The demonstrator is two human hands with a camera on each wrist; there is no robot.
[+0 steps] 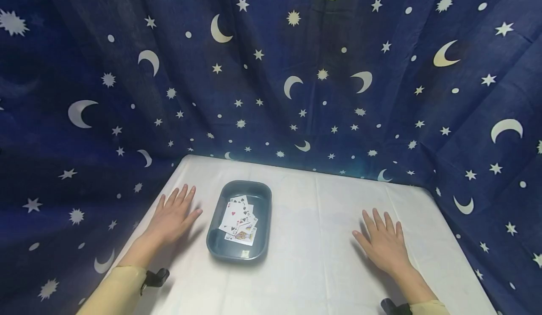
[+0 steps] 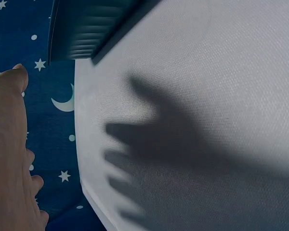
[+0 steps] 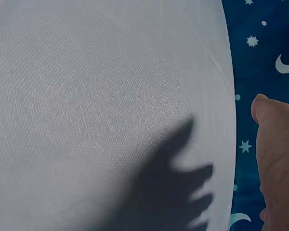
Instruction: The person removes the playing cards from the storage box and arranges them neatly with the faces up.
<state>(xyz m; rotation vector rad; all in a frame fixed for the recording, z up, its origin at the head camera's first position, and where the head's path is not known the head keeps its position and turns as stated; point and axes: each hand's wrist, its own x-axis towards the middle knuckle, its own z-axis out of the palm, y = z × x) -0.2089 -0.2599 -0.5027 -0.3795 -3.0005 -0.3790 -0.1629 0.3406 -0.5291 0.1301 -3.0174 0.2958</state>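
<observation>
A dark blue-grey rectangular tray (image 1: 264, 221) stands left of the table's middle. Several playing cards (image 1: 234, 214) lie face up in an overlapping pile inside it, a red heart card on top and a face card at the near end. To the tray's left, my left hand (image 1: 171, 218) hovers palm down with spread fingers, holding nothing. Its shadow falls on the cloth below, and the ribbed tray side (image 2: 94, 33) shows in the left wrist view. Over the right part of the table my right hand (image 1: 384, 244) is likewise spread and holds nothing, apart from its shadow.
A white cloth (image 1: 296, 277) covers the table, with faint fold lines. Dark blue curtain (image 1: 271, 79) with moons and stars hangs behind the table and along both sides. Dark wrist-worn devices (image 1: 156, 277) sit at both sleeves.
</observation>
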